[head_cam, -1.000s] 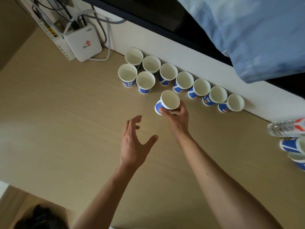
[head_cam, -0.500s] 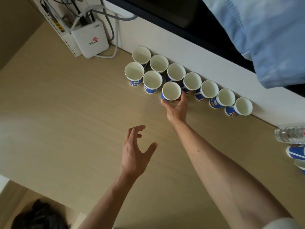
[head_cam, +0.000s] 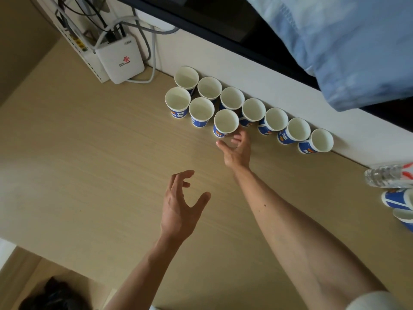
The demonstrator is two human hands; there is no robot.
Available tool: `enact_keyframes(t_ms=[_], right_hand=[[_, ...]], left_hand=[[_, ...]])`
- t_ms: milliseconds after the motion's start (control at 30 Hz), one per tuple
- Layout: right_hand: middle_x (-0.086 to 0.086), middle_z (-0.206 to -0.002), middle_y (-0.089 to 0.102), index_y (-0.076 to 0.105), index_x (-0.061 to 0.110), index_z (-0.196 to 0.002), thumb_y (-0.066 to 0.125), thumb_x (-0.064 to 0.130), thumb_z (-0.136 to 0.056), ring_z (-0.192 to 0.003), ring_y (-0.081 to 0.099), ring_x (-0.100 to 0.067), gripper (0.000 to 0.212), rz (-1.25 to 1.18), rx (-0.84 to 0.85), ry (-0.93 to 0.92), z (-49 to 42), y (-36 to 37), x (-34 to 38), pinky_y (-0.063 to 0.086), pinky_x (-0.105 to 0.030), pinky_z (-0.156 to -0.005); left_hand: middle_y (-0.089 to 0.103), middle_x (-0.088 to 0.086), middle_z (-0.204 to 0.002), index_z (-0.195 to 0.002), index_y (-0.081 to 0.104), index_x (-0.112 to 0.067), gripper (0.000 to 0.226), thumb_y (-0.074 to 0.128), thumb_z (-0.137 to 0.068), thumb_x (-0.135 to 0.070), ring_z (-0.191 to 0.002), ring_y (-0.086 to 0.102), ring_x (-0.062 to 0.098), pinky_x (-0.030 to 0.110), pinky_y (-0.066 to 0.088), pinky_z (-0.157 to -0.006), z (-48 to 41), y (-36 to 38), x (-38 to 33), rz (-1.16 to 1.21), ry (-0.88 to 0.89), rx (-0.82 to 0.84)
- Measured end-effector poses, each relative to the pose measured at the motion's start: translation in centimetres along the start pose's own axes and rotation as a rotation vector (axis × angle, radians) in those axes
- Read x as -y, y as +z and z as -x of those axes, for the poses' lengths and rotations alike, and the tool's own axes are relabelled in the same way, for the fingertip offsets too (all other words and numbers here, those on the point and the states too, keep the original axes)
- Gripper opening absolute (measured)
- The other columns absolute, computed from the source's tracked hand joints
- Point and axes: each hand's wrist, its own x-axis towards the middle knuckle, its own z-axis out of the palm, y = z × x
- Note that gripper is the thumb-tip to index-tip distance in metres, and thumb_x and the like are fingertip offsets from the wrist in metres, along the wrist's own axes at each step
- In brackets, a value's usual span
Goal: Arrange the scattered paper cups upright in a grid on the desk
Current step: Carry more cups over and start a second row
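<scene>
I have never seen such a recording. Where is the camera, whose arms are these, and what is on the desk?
There is no machine: a person wears a camera on the head, looking down at their own arms. On the desk stand ten upright paper cups: a back row of seven and a front row of three. The right hand is open beside the third front cup, not gripping it. The left hand hovers open, holding nothing. More cups and a water bottle are at the right edge.

I'm in a bedroom, at a pale wood-grain desk (head_cam: 89, 175). Above it, light blue fabric bedding (head_cam: 346, 52) hangs over a dark frame (head_cam: 223, 21). A white plastic router (head_cam: 120, 61) stands against the wall.
</scene>
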Motion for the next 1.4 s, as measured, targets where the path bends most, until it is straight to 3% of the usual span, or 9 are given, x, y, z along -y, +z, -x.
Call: enact_keyframes(t_ms=[300, 400, 567, 700, 800, 900, 1000, 1233, 1400], right_hand=[[-0.004, -0.123, 0.059, 0.05, 0.016, -0.139, 0.081, 0.019, -0.083, -0.109, 0.064, -0.016, 0.064, -0.102, -0.113, 0.147, 11.8, -11.6, -5.2, 0.048, -0.021, -0.085], [-0.003, -0.119, 0.062, 0.053, 0.018, -0.135, 0.08, 0.02, -0.084, -0.102, 0.064, -0.009, 0.058, -0.156, -0.18, 0.196, 15.5, -17.4, -7.0, 0.049, -0.018, -0.08], [-0.011, -0.111, 0.063, 0.058, 0.018, -0.124, 0.085, 0.017, -0.077, -0.095, 0.064, -0.014, 0.054, -0.239, -0.324, 0.26, 19.5, -27.1, -10.8, 0.055, -0.052, -0.093], [-0.012, -0.108, 0.061, 0.057, 0.016, -0.121, 0.081, 0.007, -0.082, -0.092, 0.062, -0.018, 0.047, -0.276, -0.37, 0.244, 21.9, -34.1, -13.9, 0.054, -0.055, -0.093], [-0.012, -0.107, 0.061, 0.059, 0.018, -0.118, 0.078, 0.003, -0.083, -0.09, 0.062, -0.016, 0.043, -0.293, -0.378, 0.213, 23.0, -37.5, -15.9, 0.055, -0.044, -0.087], [-0.017, -0.111, 0.06, 0.06, 0.008, -0.123, 0.076, -0.001, -0.084, -0.088, 0.06, -0.012, 0.043, -0.301, -0.416, 0.169, 24.3, -44.4, -18.6, 0.05, -0.012, -0.075], [-0.019, -0.111, 0.061, 0.059, 0.004, -0.125, 0.075, -0.001, -0.084, -0.088, 0.06, -0.015, 0.045, -0.282, -0.485, 0.163, 25.2, -50.4, -22.1, 0.047, -0.008, -0.074], [-0.014, -0.118, 0.058, 0.056, 0.011, -0.128, 0.079, 0.008, -0.083, -0.097, 0.062, -0.023, 0.051, -0.175, -0.684, 0.231, 24.9, -64.0, -29.1, 0.045, -0.026, -0.076], [-0.018, -0.128, 0.049, 0.051, 0.005, -0.131, 0.077, 0.01, -0.08, -0.118, 0.049, -0.033, 0.057, 0.112, -0.785, 0.208, 21.0, -71.4, -31.7, 0.039, -0.036, -0.101]], left_hand=[[0.057, -0.014, -0.124, -0.126, 0.054, -0.022, 0.049, 0.078, -0.083, -0.026, -0.104, 0.058, 0.001, 0.024, 0.045, -0.074, 3.5, 4.5, -2.8, 0.058, 0.049, 0.132], [0.059, -0.012, -0.12, -0.125, 0.055, -0.021, 0.045, 0.076, -0.085, -0.026, -0.103, 0.059, 0.005, 0.021, 0.045, -0.072, 5.5, 7.1, -4.8, 0.072, 0.088, 0.222], [0.062, -0.012, -0.115, -0.119, 0.055, -0.029, 0.039, 0.075, -0.086, -0.025, -0.103, 0.059, 0.004, 0.021, 0.045, -0.075, 10.1, 11.7, -8.1, 0.064, 0.127, 0.335], [0.063, -0.013, -0.113, -0.115, 0.057, -0.031, 0.034, 0.075, -0.087, -0.023, -0.101, 0.059, 0.002, 0.023, 0.046, -0.077, 15.0, 16.0, -10.6, 0.04, 0.148, 0.368], [0.064, -0.012, -0.112, -0.114, 0.059, -0.027, 0.032, 0.075, -0.087, -0.022, -0.1, 0.061, 0.004, 0.025, 0.048, -0.077, 18.0, 18.4, -11.2, 0.036, 0.132, 0.368], [0.066, -0.013, -0.111, -0.112, 0.061, -0.026, 0.029, 0.075, -0.087, -0.021, -0.1, 0.063, 0.006, 0.031, 0.052, -0.079, 22.9, 23.2, -13.0, 0.023, 0.136, 0.365], [0.067, -0.012, -0.111, -0.111, 0.062, -0.025, 0.028, 0.075, -0.087, -0.02, -0.099, 0.064, 0.007, 0.032, 0.052, -0.078, 26.5, 27.1, -14.1, -0.007, 0.171, 0.404], [0.068, -0.012, -0.111, -0.109, 0.062, -0.028, 0.025, 0.073, -0.088, -0.02, -0.099, 0.063, 0.005, 0.035, 0.054, -0.081, 32.1, 33.1, -17.5, -0.049, 0.237, 0.466], [0.068, -0.017, -0.107, -0.108, 0.063, -0.031, 0.03, 0.077, -0.084, -0.019, -0.095, 0.064, 0.002, 0.038, 0.055, -0.079, 33.4, 35.0, -18.3, -0.104, 0.275, 0.499]])
